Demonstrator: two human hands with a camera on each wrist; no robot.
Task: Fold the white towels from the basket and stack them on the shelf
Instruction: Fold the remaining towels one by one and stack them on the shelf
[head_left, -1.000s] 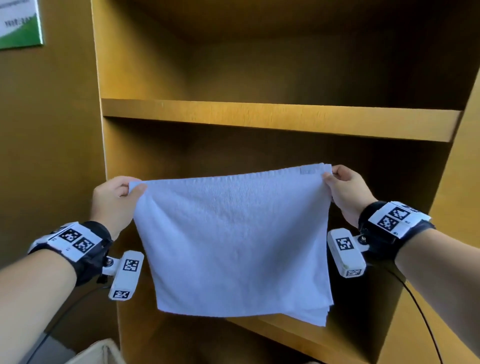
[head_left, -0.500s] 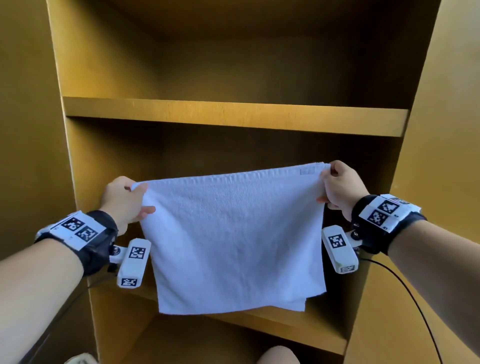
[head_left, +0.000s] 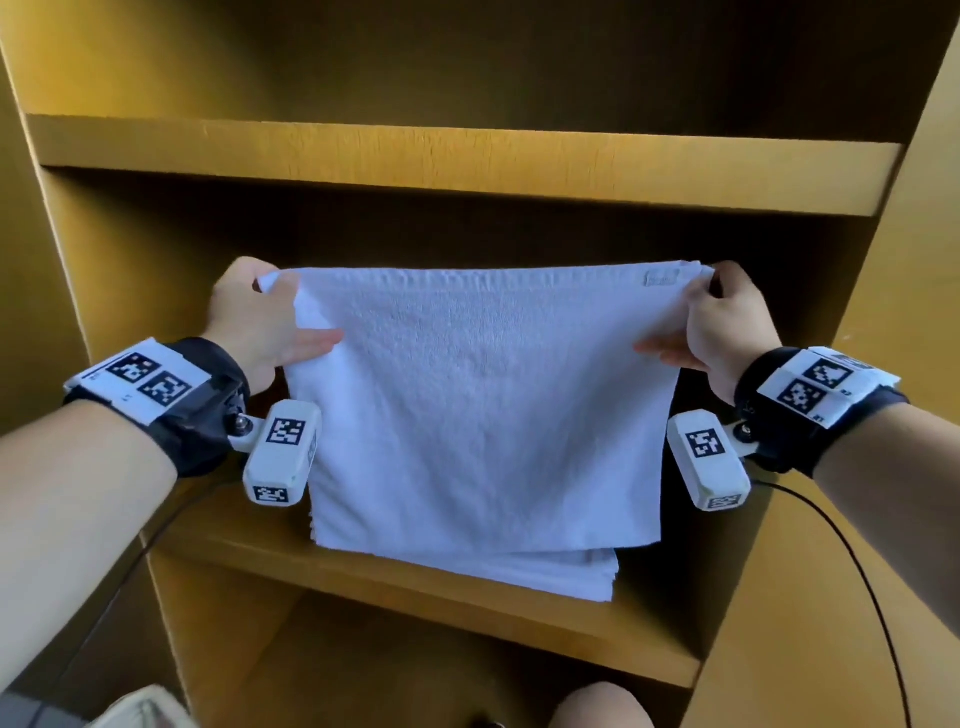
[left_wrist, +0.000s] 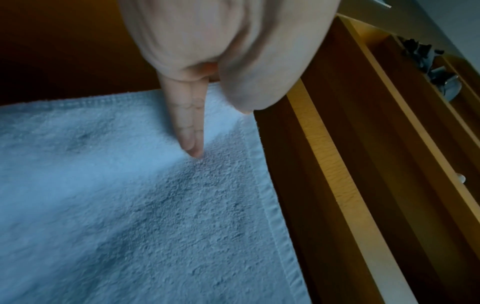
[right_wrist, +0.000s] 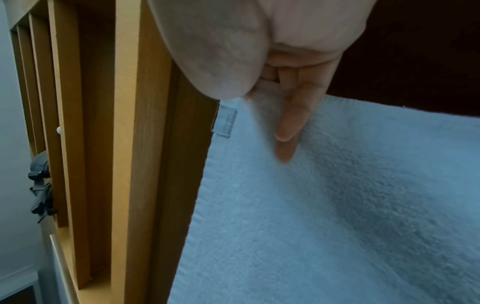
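A folded white towel (head_left: 483, 410) hangs in front of the wooden shelf (head_left: 519, 603), its lower edge down at the shelf board. My left hand (head_left: 260, 312) pinches its top left corner and my right hand (head_left: 722, 312) pinches its top right corner. In the left wrist view the towel (left_wrist: 130, 205) spreads below my left hand (left_wrist: 207, 98), whose straight fingers (left_wrist: 189, 127) lie on the cloth while the thumb nips the edge. The right wrist view shows the towel (right_wrist: 337, 205), its small label (right_wrist: 226, 121) and my right hand (right_wrist: 267, 96) holding the corner the same way.
An upper shelf board (head_left: 467, 161) crosses above the towel. The cabinet's side walls (head_left: 67, 291) stand close on both sides. A pale basket corner (head_left: 140, 709) shows at the bottom left. A knee (head_left: 597, 706) shows at the bottom edge.
Both hands have carried the towel forward and down into the middle shelf opening, so its lower edge now reaches the shelf board. Fingers of both hands have straightened against the cloth.
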